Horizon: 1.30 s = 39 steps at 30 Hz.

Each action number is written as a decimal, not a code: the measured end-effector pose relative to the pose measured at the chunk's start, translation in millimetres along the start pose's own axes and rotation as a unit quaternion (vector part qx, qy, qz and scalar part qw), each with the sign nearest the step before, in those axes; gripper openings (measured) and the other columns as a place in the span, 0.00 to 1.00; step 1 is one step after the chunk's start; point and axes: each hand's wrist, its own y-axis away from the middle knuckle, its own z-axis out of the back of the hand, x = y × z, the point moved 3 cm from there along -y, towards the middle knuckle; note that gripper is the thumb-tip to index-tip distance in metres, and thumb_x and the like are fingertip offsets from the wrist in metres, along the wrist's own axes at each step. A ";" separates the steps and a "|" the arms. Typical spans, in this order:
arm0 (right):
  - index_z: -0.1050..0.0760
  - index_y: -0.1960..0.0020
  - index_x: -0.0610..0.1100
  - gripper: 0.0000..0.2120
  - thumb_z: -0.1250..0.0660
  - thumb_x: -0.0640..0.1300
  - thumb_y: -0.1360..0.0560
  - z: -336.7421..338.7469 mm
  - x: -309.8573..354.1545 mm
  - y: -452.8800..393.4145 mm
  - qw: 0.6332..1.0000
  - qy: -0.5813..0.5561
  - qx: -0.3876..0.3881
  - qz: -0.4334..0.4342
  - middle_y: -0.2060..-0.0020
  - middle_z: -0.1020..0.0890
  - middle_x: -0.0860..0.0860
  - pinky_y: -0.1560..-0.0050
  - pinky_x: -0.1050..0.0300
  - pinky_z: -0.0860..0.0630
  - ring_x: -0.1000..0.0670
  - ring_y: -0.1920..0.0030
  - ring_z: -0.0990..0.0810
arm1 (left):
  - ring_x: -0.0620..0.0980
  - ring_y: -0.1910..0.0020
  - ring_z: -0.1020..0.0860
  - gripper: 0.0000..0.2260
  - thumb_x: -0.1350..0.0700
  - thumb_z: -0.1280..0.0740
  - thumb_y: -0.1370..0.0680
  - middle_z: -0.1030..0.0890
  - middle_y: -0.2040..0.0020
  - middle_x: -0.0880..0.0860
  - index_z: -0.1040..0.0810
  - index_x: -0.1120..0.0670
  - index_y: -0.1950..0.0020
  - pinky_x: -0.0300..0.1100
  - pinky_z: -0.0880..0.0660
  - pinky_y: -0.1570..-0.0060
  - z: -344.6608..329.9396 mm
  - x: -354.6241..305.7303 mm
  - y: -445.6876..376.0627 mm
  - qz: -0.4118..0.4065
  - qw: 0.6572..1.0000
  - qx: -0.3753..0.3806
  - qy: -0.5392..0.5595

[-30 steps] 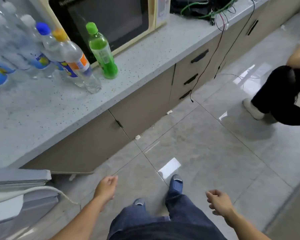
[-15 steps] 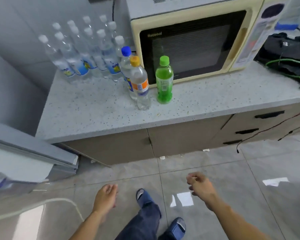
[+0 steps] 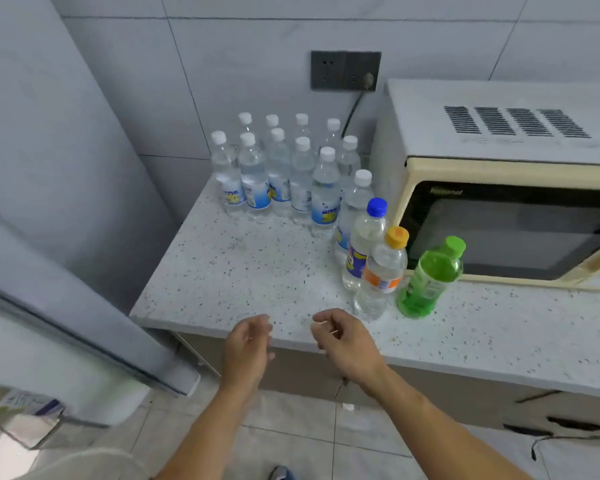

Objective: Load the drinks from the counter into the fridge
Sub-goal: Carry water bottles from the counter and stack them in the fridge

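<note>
While our left hand (image 3: 246,344) and right hand (image 3: 343,341) hover side by side over the front edge of the counter (image 3: 243,271), both are empty, with fingers loosely curled and apart, touching nothing. We see the drinks standing upright on the counter. A cluster of white-capped water bottles (image 3: 288,174) fills the back left corner, against the tiled wall. From that cluster a short row runs toward the front edge, just in front of the microwave (image 3: 499,188): a blue-capped bottle (image 3: 362,247), then an orange-capped bottle (image 3: 381,275) touching or nearly touching it, then a green bottle (image 3: 430,282) just beside, nearest the microwave door. Our right hand is near the orange-capped bottle's base, but apart from it. The counter's front left corner lies bare. At the left of the view the open fridge door (image 3: 66,306) stands just beside the counter's left edge, with a shelf at its bottom holding something blurred. A cord runs from the wall socket (image 3: 345,69) down behind the microwave.
</note>
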 end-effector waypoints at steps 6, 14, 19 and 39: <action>0.23 0.45 0.53 0.06 0.34 0.50 0.21 -3.4 107.6 -68.2 0.993 0.026 0.006 0.111 0.58 0.20 0.54 0.60 0.61 0.22 0.54 0.59 0.19 | 0.46 0.47 0.19 0.07 0.50 0.36 0.19 0.18 0.43 0.48 0.22 0.47 0.43 0.40 0.21 0.59 1.1 -70.9 -54.0 -0.045 0.996 -0.060 0.045; 0.22 0.42 0.48 0.10 0.34 0.47 0.22 36.9 221.3 -162.0 0.980 0.053 -0.033 0.186 0.56 0.21 0.57 0.56 0.62 0.27 0.53 0.54 0.22 | 0.50 0.51 0.19 0.10 0.49 0.35 0.22 0.19 0.44 0.52 0.22 0.46 0.42 0.49 0.18 0.54 -1.7 -161.3 -117.5 -0.080 0.987 -0.133 0.037; 0.24 0.37 0.48 0.15 0.33 0.49 0.22 90.9 240.4 -204.0 0.962 0.195 -0.074 0.175 0.46 0.21 0.52 0.46 0.57 0.27 0.50 0.46 0.22 | 0.38 0.51 0.24 0.13 0.47 0.33 0.23 0.24 0.42 0.43 0.26 0.41 0.39 0.46 0.22 0.49 -41.3 -209.7 -147.2 -0.166 0.980 -0.084 -0.073; 0.27 0.38 0.46 0.18 0.30 0.50 0.25 88.4 206.1 -220.5 0.811 0.561 0.074 0.148 0.46 0.22 0.48 0.51 0.53 0.26 0.46 0.47 0.24 | 0.55 0.46 0.24 0.14 0.55 0.29 0.23 0.30 0.41 0.52 0.24 0.51 0.38 0.41 0.33 0.52 -93.2 -236.8 -192.0 -0.275 0.833 0.089 -0.472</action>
